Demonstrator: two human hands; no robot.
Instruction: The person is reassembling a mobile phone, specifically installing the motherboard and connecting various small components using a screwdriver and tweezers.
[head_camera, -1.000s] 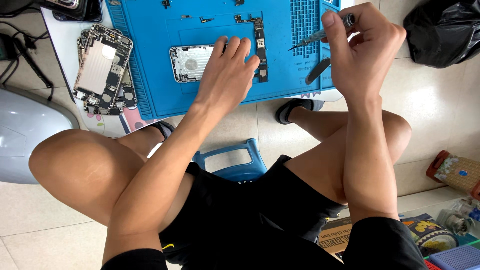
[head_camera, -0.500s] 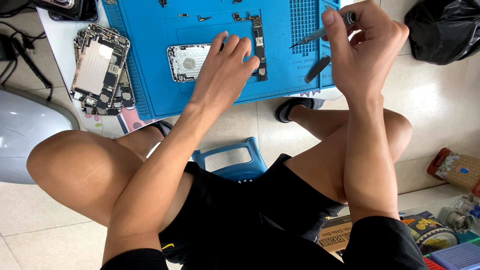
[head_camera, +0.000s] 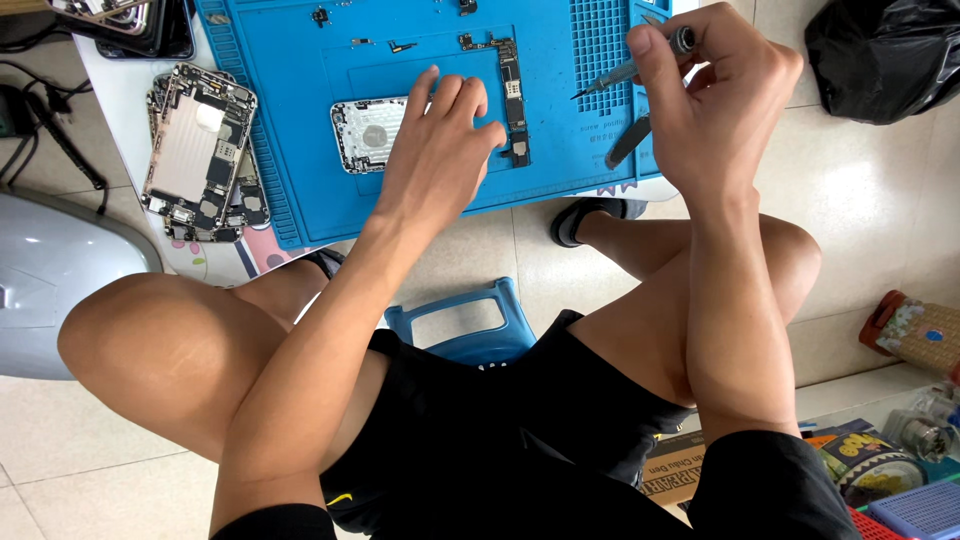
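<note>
Surface: blue silicone repair mat on low white table.
Left hand: fingers spread, pressing silver phone housing.
Right hand: fingertips pinching slim grey screwdriver.
Advice: hold housing flat; bring tip down vertical.

We saw the silver phone housing lying flat, open-side up, on the mat; slim screwdriver tilted, tip down

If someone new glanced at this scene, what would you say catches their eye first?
The bright blue work mat at the top stands out, with the left hand spread over a silver phone shell beside a long circuit board. The right hand holds a slim screwdriver above the mat's right edge. A stack of stripped phone housings lies left of the mat.
</note>
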